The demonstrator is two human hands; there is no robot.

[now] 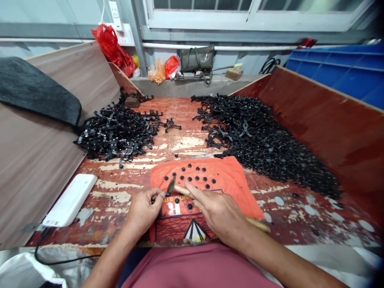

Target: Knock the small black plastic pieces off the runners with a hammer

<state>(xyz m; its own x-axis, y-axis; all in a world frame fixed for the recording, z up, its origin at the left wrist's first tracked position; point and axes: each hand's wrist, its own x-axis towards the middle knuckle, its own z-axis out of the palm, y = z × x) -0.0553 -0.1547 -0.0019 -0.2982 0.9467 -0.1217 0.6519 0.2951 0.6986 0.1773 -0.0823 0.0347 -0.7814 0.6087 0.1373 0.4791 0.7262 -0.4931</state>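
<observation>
My right hand (217, 210) is wrapped round the wooden handle of a small hammer (183, 190), whose butt end shows beyond my wrist. The dark hammer head (171, 184) is close to the fingertips of my left hand (146, 206). Those fingers are closed in a pinch on a small black part, mostly hidden by the hand. Both hands are over an orange printed cloth (240, 188) on the table. Several round black studs (197, 178) stand spread out on the cloth around the hammer.
A heap of black linked parts (120, 132) lies at the left, and a larger heap of black pieces (264, 140) at the right. A white power bank (70, 200) with a cable lies at left. Wooden boards (330, 120) wall the sides; a blue crate (345, 72) stands behind.
</observation>
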